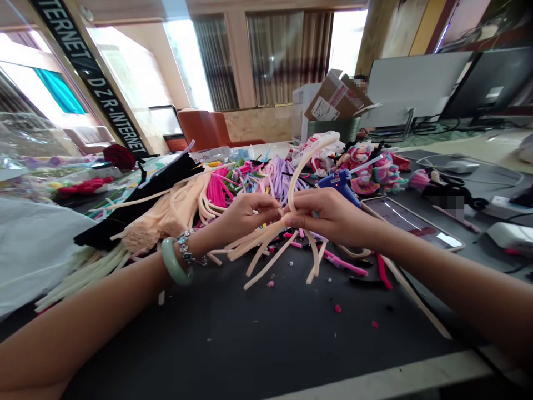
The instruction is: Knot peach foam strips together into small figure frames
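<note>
Cream pipe cleaners point(266, 261) are gathered in my hands above the dark table, their loose ends fanning out downward. One of them curves up and to the right over my fingers. My right hand point(314, 214) is closed round the bunch where the stems meet. From the other side my left hand point(256, 214) pinches at the same spot, fingertips against the stems. A green bangle point(170, 261) and a beaded bracelet circle my left wrist. Just behind my right hand lies a blue glue gun point(343, 186), partly hidden by it.
Bundles of peach point(166, 214), pink and lilac pipe cleaners spread behind my hands. A phone point(412, 222) lies to the right, near colourful fuzzy figures point(370, 169). Small scraps dot the table point(233, 344). Monitors point(416, 89) and a cardboard box point(337, 100) stand farther back.
</note>
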Demonstrator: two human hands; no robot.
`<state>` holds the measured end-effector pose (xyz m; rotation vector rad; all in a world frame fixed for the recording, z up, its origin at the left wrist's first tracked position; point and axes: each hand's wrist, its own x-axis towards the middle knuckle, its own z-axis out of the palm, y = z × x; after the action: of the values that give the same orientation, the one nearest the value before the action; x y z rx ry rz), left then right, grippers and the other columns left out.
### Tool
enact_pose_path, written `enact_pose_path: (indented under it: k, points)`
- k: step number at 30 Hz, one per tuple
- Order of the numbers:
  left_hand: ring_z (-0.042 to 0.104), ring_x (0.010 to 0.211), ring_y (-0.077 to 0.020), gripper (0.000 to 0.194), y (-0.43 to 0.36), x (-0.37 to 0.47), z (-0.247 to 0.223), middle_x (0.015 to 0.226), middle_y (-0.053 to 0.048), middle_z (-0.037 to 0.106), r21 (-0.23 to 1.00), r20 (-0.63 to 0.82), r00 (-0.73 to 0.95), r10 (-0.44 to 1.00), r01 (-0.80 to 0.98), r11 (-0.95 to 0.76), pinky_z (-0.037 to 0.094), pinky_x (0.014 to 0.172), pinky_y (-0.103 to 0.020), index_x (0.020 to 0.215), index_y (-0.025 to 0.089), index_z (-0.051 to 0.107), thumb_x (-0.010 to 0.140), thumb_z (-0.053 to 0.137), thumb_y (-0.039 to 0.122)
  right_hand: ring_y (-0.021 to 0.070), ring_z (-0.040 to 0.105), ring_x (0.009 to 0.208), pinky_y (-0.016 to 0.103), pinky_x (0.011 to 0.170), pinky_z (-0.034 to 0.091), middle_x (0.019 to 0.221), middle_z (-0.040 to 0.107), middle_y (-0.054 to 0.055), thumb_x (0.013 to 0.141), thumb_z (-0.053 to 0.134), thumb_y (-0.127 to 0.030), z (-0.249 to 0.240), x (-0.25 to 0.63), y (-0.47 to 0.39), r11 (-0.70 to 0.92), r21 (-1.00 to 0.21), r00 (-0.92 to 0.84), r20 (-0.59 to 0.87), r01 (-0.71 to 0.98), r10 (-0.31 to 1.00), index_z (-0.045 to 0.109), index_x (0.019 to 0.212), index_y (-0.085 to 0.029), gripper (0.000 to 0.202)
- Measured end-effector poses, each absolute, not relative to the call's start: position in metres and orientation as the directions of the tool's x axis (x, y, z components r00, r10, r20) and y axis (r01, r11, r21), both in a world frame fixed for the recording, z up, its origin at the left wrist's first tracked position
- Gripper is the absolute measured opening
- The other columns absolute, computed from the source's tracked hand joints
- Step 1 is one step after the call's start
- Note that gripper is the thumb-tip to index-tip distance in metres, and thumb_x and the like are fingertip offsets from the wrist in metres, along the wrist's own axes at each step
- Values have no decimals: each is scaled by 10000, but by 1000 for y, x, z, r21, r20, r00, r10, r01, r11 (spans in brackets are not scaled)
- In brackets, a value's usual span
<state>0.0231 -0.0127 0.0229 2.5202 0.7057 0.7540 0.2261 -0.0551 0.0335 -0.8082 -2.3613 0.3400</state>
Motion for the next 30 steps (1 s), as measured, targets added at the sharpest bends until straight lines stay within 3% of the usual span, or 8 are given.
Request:
enact_pose_path:
  k: [8, 12, 15, 21, 30]
  points:
    - [512, 625, -107, 197, -30, 22, 48, 631, -7, 583, 266, 498, 685, 532, 463, -845, 390, 611, -240, 710, 127, 638, 836, 528, 231, 106, 375, 575, 264, 564, 249, 612, 430, -9, 875, 480, -313, 34, 227, -54, 800, -266, -621, 516, 538, 589, 394, 577, -184, 336]
    - [499, 597, -97, 190, -41, 26, 50, 627, 1, 571, 266, 534, 615, 580, 529, -806, 373, 574, -229, 719, 125, 647, 834, 521, 208, 108, 377, 572, 267, 566, 246, 575, 420, -15, 871, 483, -310, 34, 227, -53, 757, -257, -561, 540, 600, 628, 361, 573, -188, 344]
    - [497, 602, -95, 194, -48, 29, 49, 639, 2, 569, 231, 560, 601, 570, 548, -804, 362, 562, -223, 723, 126, 646, 840, 513, 204, 109, 379, 573, 267, 567, 247, 576, 439, -11, 875, 483, -335, 32, 227, -53, 734, -260, -529, 549, 627, 647, 360, 578, -188, 354]
    - [491, 635, -105, 188, -61, 32, 46, 680, -13, 561, -10, 607, 663, 438, 558, -830, 362, 592, -234, 757, 124, 627, 863, 481, 175, 111, 377, 581, 268, 568, 244, 589, 442, -4, 876, 479, -415, 29, 224, -53, 720, -265, -489, 582, 642, 650, 354, 567, -185, 405]
    - [544, 626, -164, 252, -79, 36, 34, 706, -44, 564, -303, 548, 689, 475, 692, -655, 386, 533, -282, 826, 135, 613, 891, 389, 228, 100, 369, 562, 248, 548, 243, 571, 394, -30, 851, 510, -298, 19, 219, -54, 676, -410, -360, 616, 612, 700, 360, 572, -185, 336]
